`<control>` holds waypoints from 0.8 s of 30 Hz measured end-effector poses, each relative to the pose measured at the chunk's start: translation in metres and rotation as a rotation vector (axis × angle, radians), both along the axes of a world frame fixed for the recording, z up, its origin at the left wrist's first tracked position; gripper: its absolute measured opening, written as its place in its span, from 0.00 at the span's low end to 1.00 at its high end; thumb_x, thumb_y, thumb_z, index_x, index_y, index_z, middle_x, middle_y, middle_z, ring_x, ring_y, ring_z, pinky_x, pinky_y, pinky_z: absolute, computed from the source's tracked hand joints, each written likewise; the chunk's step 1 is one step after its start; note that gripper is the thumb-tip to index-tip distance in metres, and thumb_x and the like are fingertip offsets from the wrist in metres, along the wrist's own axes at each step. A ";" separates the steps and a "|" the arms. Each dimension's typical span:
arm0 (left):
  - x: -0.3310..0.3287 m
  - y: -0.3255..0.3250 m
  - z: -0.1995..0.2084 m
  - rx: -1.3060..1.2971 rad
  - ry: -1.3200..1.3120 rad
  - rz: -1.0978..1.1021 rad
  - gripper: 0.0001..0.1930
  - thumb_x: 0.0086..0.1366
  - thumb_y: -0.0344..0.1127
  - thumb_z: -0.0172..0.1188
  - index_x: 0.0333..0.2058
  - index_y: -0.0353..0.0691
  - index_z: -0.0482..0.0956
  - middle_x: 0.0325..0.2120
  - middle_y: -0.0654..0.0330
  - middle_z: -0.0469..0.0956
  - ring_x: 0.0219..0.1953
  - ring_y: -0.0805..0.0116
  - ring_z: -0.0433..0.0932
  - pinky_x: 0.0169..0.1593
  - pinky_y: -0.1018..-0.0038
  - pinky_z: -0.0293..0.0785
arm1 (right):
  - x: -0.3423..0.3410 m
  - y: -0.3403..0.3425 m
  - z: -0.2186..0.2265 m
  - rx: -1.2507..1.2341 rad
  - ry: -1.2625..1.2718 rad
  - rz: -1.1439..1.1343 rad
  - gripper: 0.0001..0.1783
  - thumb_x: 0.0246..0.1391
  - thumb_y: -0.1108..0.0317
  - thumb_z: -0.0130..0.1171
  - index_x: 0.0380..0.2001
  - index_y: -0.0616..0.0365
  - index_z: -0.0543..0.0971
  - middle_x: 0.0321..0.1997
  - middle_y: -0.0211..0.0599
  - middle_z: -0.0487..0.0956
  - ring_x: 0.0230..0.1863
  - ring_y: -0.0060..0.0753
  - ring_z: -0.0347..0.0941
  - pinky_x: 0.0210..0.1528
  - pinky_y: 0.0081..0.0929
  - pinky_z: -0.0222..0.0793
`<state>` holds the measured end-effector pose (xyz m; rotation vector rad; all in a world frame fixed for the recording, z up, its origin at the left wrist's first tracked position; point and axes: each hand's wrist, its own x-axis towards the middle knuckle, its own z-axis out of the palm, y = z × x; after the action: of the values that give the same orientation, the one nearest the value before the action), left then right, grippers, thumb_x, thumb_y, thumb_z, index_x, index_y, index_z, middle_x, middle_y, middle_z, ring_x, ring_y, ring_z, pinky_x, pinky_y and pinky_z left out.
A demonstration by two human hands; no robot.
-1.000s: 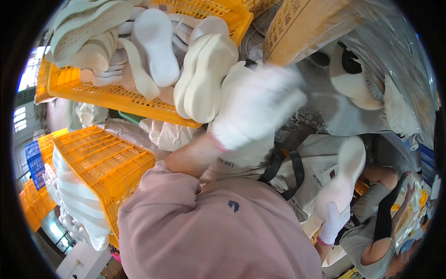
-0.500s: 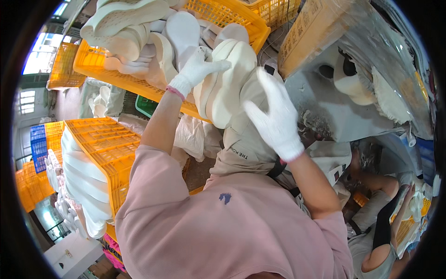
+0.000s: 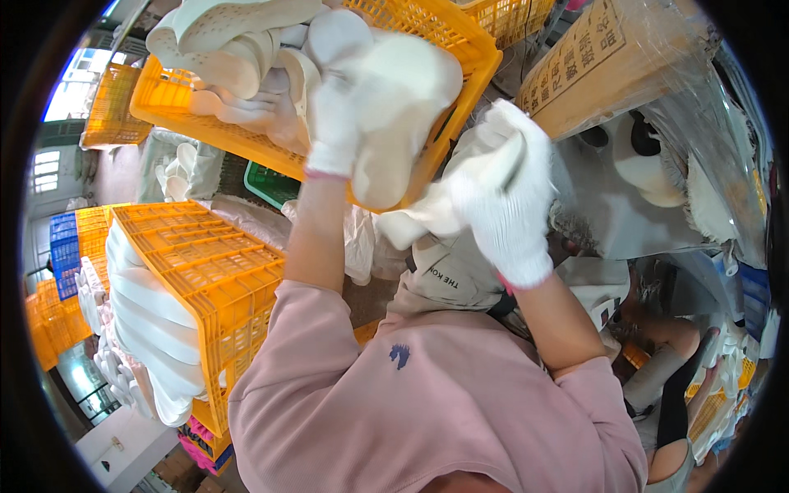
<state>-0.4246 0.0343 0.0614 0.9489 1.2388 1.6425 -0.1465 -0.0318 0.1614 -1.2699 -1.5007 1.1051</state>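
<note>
My left hand (image 3: 334, 127), in a white knit glove, is at the edge of pale cream shoe soles (image 3: 399, 107) over the yellow crate. Its fingers and the soles are blurred, but hand and soles stay together, so it appears to grip them. Gripped in my right hand (image 3: 514, 209), also gloved, is another cream shoe sole (image 3: 444, 209), tilted, with its narrow end pointing left above my lap. The glove covers part of this sole. More white soles (image 3: 238, 62) lie stacked inside the yellow crate (image 3: 222, 148), left of my left hand.
A second yellow crate (image 3: 193, 255) stands at my left, beside a stack of white soles (image 3: 152, 300). At the right are a cardboard box (image 3: 575, 70) and a grey surface (image 3: 600, 197) with scraps. Another person's arm (image 3: 670, 333) shows at lower right. A green basket (image 3: 269, 182) sits beyond the crate.
My right hand has gone from open with spread fingers to closed on a sole, now apart from the others. My left hand and its soles have shifted up, farther over the crate.
</note>
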 end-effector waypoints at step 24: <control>0.024 0.059 0.022 -0.271 1.493 0.429 0.24 0.74 0.48 0.64 0.56 0.33 0.81 0.51 0.45 0.83 0.58 0.53 0.79 0.56 0.47 0.78 | 0.213 -0.157 -0.041 -0.519 0.288 -0.169 0.31 0.66 0.72 0.62 0.70 0.71 0.72 0.66 0.44 0.81 0.64 0.35 0.78 0.68 0.34 0.73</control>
<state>-0.4004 0.0928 0.0833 1.9023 2.6702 0.7791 0.0664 -0.1890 0.1202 -1.4703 -0.9022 1.5474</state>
